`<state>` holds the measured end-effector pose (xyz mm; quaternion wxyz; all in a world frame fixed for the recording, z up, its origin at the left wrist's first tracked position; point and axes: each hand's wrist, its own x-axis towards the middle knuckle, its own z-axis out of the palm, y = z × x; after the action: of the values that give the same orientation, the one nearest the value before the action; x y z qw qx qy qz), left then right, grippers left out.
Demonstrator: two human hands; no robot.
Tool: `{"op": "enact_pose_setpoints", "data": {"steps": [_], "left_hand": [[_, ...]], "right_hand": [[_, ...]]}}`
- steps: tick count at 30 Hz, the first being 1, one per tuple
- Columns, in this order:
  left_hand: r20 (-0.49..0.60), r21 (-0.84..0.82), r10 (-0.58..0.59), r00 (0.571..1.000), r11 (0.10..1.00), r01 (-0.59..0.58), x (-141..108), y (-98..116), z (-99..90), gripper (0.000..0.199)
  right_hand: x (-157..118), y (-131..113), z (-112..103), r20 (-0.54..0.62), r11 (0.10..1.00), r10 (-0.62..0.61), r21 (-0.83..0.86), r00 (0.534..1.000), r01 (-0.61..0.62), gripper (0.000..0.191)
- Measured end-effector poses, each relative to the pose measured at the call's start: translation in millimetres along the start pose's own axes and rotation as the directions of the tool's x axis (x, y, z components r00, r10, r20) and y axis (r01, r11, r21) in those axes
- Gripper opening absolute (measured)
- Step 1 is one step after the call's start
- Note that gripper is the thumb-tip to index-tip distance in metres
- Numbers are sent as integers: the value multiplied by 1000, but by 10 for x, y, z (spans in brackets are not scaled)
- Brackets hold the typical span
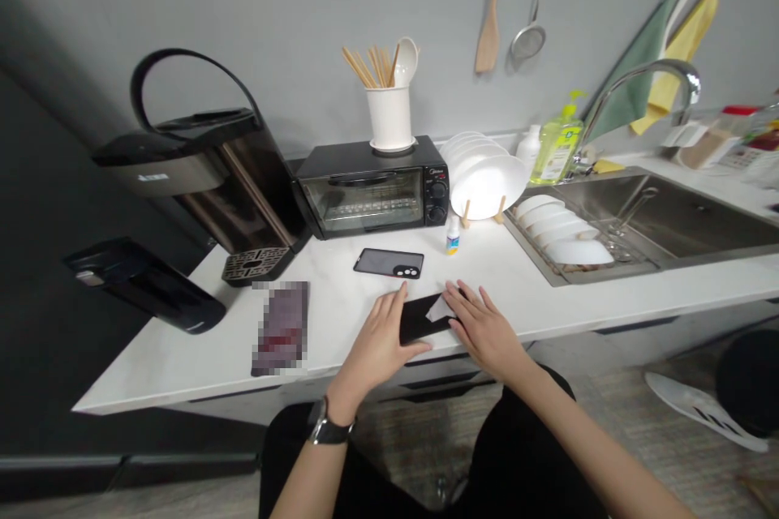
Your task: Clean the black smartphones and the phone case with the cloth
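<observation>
A black phone (417, 319) lies face up near the front edge of the counter. My left hand (378, 340) grips its left end, fingers at the far side and thumb at the near side. On the phone's right half, my right hand (484, 332) presses a small white tissue (441, 308) under its fingertips. Just behind lies a dark phone case (388, 263) with camera cutouts. A small white bottle with a blue and yellow label (453, 237) stands upright behind my right hand.
At left are a dark drinks machine (243, 178), a black flask (146, 284) and a blurred-out flat item (281, 328). A toaster oven (371, 190) carries a utensil pot (390, 117). White plates (487, 178) stand beside it, and a sink (694, 215) with bowls (560, 231) is at right.
</observation>
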<state>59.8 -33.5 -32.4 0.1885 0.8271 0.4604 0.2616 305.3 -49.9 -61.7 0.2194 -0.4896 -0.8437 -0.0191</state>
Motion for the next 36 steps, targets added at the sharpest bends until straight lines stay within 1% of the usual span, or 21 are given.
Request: {"op": "enact_pose_setpoints", "data": {"steps": [2, 5, 8, 10, 11, 13, 15, 17, 18, 19, 20, 22, 24, 26, 27, 28, 29, 30, 32, 34, 36], "left_hand": [[4, -78, -40, 999, 996, 40, -99, -87, -65, 104], [-1, -156, -58, 998, 986, 57, -166, -187, -77, 104], [-22, -167, -94, 995, 982, 89, -157, -229, -35, 108], [-47, -158, -121, 992, 981, 112, -146, -223, -19, 107], [-56, -158, -123, 991, 981, 113, -144, -212, -19, 106], [-60, -170, -115, 992, 980, 103, -146, -185, -32, 106], [-55, -183, -119, 991, 977, 107, -148, -162, -52, 110], [-46, -194, -135, 990, 973, 123, -148, -151, -67, 113], [-41, -200, -140, 989, 971, 129, -147, -152, -71, 114], [-36, -206, -143, 989, 969, 133, -147, -157, -70, 113], [-32, -212, -146, 989, 968, 136, -147, -166, -67, 112], [-27, -217, -152, 988, 966, 143, -151, -197, -52, 108], [-25, -202, -151, 988, 969, 143, -156, -234, -34, 103], [-23, -170, -152, 988, 975, 146, -159, -260, -22, 102], [-22, -155, -148, 989, 977, 143, -160, -262, -22, 103], [-21, -146, -144, 989, 979, 139, -159, -257, -25, 104], [-24, -143, -142, 990, 980, 137, -158, -244, -32, 105], [-26, -145, -139, 990, 980, 134, -157, -226, -41, 105], [-28, -155, -140, 990, 979, 135, -153, -187, -62, 106], [-26, -160, -146, 989, 977, 140, -149, -160, -76, 108], [-21, -162, -142, 990, 977, 137, -148, -154, -78, 109]], "right_hand": [[57, -117, 24, -15, 999, 25, -23, 1000, -25, 54], [220, -502, 94, -27, 999, 37, 4, 999, -37, 64], [338, -918, 132, 0, 995, -26, 101, 1000, 26, 72], [318, -1028, 102, 40, 984, -96, 157, 995, 88, 74], [273, -1006, 72, 62, 979, -126, 169, 990, 114, 73], [130, -821, -5, 85, 981, -139, 150, 987, 125, 69], [-26, -525, -75, 67, 994, -75, 79, 995, 70, 67], [-113, -258, -106, 3, 999, 33, -5, 999, -33, 63], [-113, -179, -99, -37, 996, 85, -37, 996, -86, 62], [-81, -154, -76, -73, 990, 127, -56, 989, -131, 62], [-21, -187, -37, -99, 985, 156, -61, 983, -163, 63], [146, -406, 68, -113, 984, 173, -26, 979, -177, 68], [299, -734, 166, -89, 990, 137, 50, 987, -133, 72], [354, -1018, 206, -69, 989, 81, 126, 994, -72, 74], [332, -1101, 198, -58, 987, 53, 152, 997, -44, 75], [277, -1131, 173, -47, 986, 31, 167, 998, -23, 74], [197, -1108, 137, -35, 985, 17, 169, 999, -11, 73], [101, -1036, 94, -25, 987, 13, 161, 1000, -9, 72], [-92, -786, 11, -25, 993, 45, 111, 999, -42, 70], [-213, -498, -39, -66, 992, 120, 38, 991, -117, 66], [-211, -302, -34, -140, 977, 206, -17, 969, -210, 64]]}}
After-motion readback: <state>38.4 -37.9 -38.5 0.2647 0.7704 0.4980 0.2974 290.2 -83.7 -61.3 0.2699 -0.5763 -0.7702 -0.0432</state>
